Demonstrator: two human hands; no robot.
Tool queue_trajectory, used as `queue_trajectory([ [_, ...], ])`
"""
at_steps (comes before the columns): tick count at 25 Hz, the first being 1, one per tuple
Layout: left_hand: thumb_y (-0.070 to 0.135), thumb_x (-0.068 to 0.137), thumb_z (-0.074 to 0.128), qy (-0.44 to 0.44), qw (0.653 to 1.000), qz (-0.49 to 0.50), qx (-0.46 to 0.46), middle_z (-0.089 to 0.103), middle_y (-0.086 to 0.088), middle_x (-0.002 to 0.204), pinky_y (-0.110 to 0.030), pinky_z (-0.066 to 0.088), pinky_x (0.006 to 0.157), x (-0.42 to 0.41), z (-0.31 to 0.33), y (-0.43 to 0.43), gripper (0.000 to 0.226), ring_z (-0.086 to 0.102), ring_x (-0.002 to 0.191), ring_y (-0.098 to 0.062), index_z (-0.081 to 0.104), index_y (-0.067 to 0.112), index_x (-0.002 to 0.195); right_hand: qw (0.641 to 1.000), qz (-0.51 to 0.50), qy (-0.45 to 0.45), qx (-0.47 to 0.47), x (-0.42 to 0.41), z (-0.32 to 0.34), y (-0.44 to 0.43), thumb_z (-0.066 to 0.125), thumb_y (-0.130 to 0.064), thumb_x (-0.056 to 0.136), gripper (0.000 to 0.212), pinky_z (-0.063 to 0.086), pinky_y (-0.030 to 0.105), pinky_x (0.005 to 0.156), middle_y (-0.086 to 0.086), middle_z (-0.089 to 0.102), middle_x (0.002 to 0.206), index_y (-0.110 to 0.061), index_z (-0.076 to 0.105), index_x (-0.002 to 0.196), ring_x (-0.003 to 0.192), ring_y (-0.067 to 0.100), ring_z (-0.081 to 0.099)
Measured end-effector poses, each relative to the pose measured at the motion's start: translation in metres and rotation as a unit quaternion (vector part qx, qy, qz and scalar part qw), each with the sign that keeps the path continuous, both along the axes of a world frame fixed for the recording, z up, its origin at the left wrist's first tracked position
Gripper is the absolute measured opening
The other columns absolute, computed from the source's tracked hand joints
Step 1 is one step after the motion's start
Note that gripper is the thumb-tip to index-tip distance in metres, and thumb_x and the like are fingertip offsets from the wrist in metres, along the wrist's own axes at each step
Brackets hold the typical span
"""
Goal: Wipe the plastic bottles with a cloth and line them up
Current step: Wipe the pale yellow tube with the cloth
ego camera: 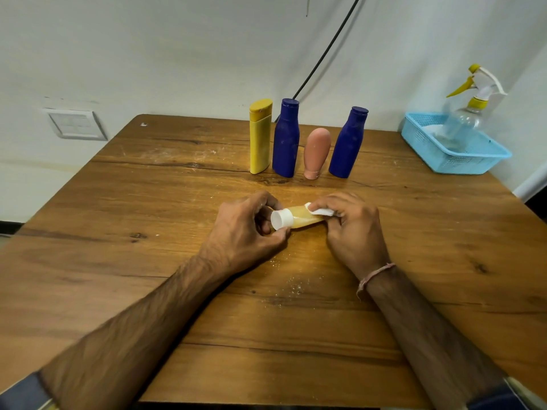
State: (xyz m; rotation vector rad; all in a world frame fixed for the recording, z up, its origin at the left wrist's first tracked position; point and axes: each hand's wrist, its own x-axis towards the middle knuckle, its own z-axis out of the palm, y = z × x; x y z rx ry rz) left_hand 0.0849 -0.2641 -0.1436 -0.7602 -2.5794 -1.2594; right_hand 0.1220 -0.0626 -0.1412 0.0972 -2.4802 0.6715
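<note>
Yellowish small bottle (305, 218) held sideways low over the bench (142, 202), near its middle.
Your left grip (245, 229) is clamped on its white-capped end; your right grip (352, 229) pinches a white cloth (321, 212) against its body. 4 bottles (285, 140) stand in a row behind, near the far edge.
</note>
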Motion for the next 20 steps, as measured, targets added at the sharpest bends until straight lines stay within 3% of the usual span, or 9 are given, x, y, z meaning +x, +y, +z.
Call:
queue_trajectory([
  [4, 0.025, 0.081, 0.084, -0.010, 1.000, 0.000, 0.009, 0.066, 0.008, 0.077, -0.008, 0.051, 0.061, 0.001, 0.001, 0.000, 0.032, 0.065, 0.075, -0.006, 0.066, 0.020, 0.107, 0.988, 0.123, 0.029, 0.084, 0.007, -0.001, -0.020, 0.061, 0.013, 0.080, 0.036, 0.050, 0.026, 0.093, 0.004, 0.072, 0.107, -0.010, 0.074, 0.105, 0.107, 0.015, 0.060],
  [9, 0.026, 0.083, 0.081, -0.054, 0.998, 0.018, 0.022, 0.067, 0.010, 0.087, -0.006, 0.051, 0.061, 0.001, 0.004, 0.001, 0.033, 0.066, 0.071, -0.002, 0.066, 0.019, 0.112, 1.000, -0.003, 0.019, 0.022, 0.002, 0.002, -0.005, 0.058, 0.015, 0.081, 0.040, 0.052, 0.033, 0.098, 0.004, 0.071, 0.110, -0.012, 0.074, 0.106, 0.110, 0.015, 0.059],
  [12, 0.029, 0.083, 0.082, -0.051, 0.998, 0.026, 0.030, 0.066, 0.011, 0.083, -0.006, 0.049, 0.058, 0.001, 0.003, 0.000, 0.032, 0.065, 0.072, 0.004, 0.067, 0.017, 0.109, 0.990, 0.098, 0.046, 0.093, 0.008, -0.001, -0.017, 0.055, 0.010, 0.080, 0.037, 0.046, 0.021, 0.096, 0.004, 0.071, 0.108, -0.010, 0.074, 0.104, 0.109, 0.017, 0.058],
  [16, 0.028, 0.085, 0.081, -0.063, 0.997, 0.032, 0.021, 0.064, 0.013, 0.085, -0.005, 0.051, 0.060, 0.001, 0.005, 0.003, 0.034, 0.064, 0.069, -0.001, 0.066, 0.017, 0.113, 0.999, 0.008, 0.030, 0.045, 0.001, 0.004, -0.010, 0.059, 0.013, 0.080, 0.039, 0.052, 0.031, 0.093, 0.004, 0.070, 0.109, -0.012, 0.073, 0.106, 0.108, 0.017, 0.058],
  [20, 0.028, 0.084, 0.082, -0.054, 0.997, 0.029, 0.037, 0.066, 0.010, 0.081, -0.005, 0.050, 0.058, 0.003, 0.004, 0.003, 0.029, 0.066, 0.074, 0.000, 0.067, 0.016, 0.106, 0.986, 0.100, 0.050, 0.126, 0.007, -0.001, -0.023, 0.057, 0.011, 0.080, 0.037, 0.048, 0.025, 0.090, 0.004, 0.070, 0.108, -0.011, 0.073, 0.105, 0.106, 0.018, 0.057],
])
